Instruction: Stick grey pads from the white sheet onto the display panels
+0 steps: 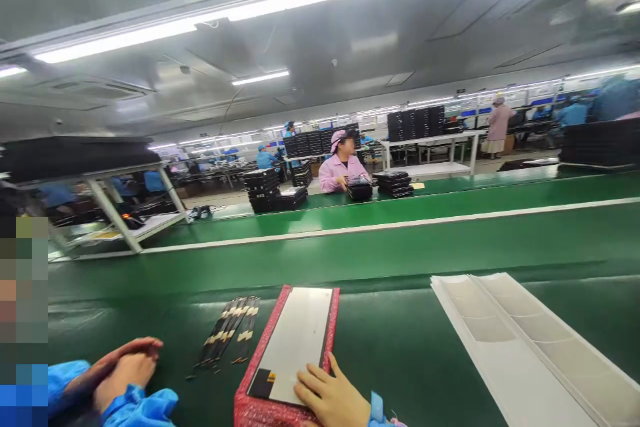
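Observation:
My right hand comes in from the lower right, with a blue band at the wrist. Its fingers are spread and lie on the lower right part of a flat white display panel. The panel has dark edges, a black patch and a small gold strip at its near end. Under it lies a red bubble-wrap sheet, its border showing around the panel. To the left of the panel are several thin black strips with pale tape across them. My left hand is out of view.
A co-worker's hands in blue sleeves are held together at the left. White divided sheets lie at the right on the green table. Across it, a person in pink handles black stacked items. A white-framed rack stands left.

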{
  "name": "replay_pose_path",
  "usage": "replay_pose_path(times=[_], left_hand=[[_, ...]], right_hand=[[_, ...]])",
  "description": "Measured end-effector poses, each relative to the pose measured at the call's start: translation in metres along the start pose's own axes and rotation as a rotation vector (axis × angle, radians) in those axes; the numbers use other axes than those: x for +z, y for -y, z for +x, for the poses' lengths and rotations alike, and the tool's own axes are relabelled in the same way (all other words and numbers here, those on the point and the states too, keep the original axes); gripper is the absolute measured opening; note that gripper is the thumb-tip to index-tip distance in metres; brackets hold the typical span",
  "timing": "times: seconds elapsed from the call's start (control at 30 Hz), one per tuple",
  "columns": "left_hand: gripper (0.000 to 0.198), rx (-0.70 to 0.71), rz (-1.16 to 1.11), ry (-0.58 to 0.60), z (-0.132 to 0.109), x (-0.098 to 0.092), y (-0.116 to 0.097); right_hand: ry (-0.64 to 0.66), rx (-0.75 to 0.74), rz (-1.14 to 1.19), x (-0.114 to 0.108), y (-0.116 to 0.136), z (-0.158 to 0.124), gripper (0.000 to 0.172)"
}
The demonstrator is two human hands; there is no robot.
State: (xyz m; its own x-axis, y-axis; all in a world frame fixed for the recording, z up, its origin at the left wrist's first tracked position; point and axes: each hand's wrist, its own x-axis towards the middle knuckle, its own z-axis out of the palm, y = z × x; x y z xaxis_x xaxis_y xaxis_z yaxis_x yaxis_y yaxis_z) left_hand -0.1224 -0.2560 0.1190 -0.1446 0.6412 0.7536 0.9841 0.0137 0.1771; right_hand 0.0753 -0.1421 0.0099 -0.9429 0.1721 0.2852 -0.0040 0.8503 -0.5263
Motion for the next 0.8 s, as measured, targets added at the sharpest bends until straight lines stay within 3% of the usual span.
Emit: replay_pose_path(times=[0.07,0.13,0.17,0.23,0.3,0.33,0.43,0.5,0.67,0.73,0.8], left_hand=[[0.049,-0.036,0.047,0.003,0.009,0.002,0.016],[0.037,-0.052,0.081,0.02,0.018,0.016,0.021],[0.039,-0.047,0.09,0.039,0.022,0.029,0.018],[0.059,0.017,0.081,0.134,0.026,0.062,0.004],[0.056,0.058,0.065,0.202,0.026,0.098,-0.015],[0.053,0.081,0.038,0.279,0.026,0.114,-0.024],[0.038,0.149,-0.145,0.714,0.027,0.144,-0.037],[0.031,0.157,-0.204,0.845,0.029,0.151,-0.036],[0.033,0.127,-0.227,0.886,0.03,0.156,-0.034],[0.035,0.148,-0.235,0.875,0.027,0.159,-0.04],[0.036,0.196,-0.248,0.851,0.026,0.16,-0.047]], right_hand=[[-0.008,0.036,-0.014,0.008,0.005,0.005,0.062],[-0.02,0.08,-0.036,0.015,0.012,0.011,0.068],[-0.026,0.104,-0.049,0.018,0.015,0.014,0.072],[-0.043,0.141,-0.064,0.023,0.023,0.018,0.077],[-0.043,0.156,-0.055,0.024,0.027,0.019,0.08],[-0.042,0.162,-0.047,0.022,0.028,0.018,0.079],[-0.043,0.172,-0.03,0.014,0.027,0.013,0.074],[-0.021,0.155,-0.01,0.007,0.025,0.008,0.07],[0.055,-0.005,0.069,-0.008,0.021,-0.011,0.059],[-0.022,-0.019,0.17,-0.012,0.016,-0.019,0.044],[-0.213,0.104,0.35,-0.017,0.004,-0.025,0.031]])
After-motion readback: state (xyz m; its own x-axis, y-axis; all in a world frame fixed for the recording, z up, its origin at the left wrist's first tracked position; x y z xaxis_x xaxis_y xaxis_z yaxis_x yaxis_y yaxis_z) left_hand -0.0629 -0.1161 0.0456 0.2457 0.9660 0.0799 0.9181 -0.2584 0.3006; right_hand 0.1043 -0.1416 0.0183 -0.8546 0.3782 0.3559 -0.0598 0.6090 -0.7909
